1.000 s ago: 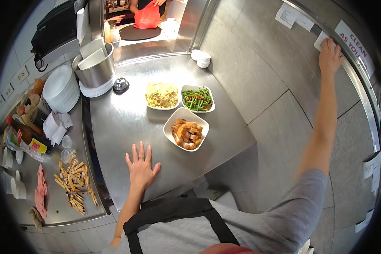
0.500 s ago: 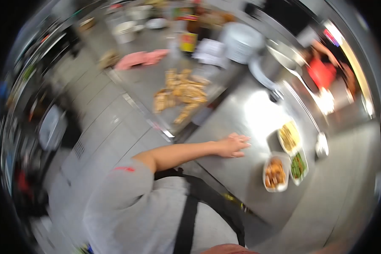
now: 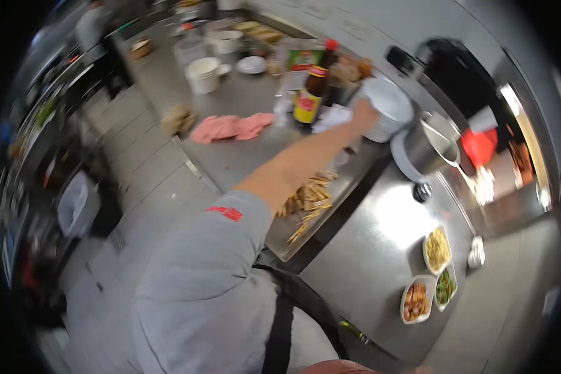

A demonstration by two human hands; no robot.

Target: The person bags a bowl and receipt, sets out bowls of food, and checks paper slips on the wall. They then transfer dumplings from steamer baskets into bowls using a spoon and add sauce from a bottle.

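My left hand [image 3: 366, 116] is at the near side of a tall stack of white round dishes or lids [image 3: 389, 103]. Its fingers are blurred and partly hidden, so their grip does not show. Below my outstretched arm lie several brown, strip-like pieces [image 3: 315, 194] on the steel table. A dark bottle with a yellow label [image 3: 308, 103] stands to the left of the stack, with white papers [image 3: 334, 118] between them. My right hand is out of sight; only a blurred patch of skin tone shows at the bottom edge.
On the nearer steel counter [image 3: 368, 243] are white containers of yellow shredded food [image 3: 438, 249], green vegetables [image 3: 445, 288] and brown chunks [image 3: 416, 300]. A metal pot [image 3: 427, 149] stands behind. A pink cloth [image 3: 230, 128] and white tubs [image 3: 203, 76] are farther left. Another person [image 3: 92, 31] stands at the far left.
My left hand has moved from above the nearer counter up and away to the stack of white round dishes or lids. The view has shifted, bringing the bottle and pot in more fully.
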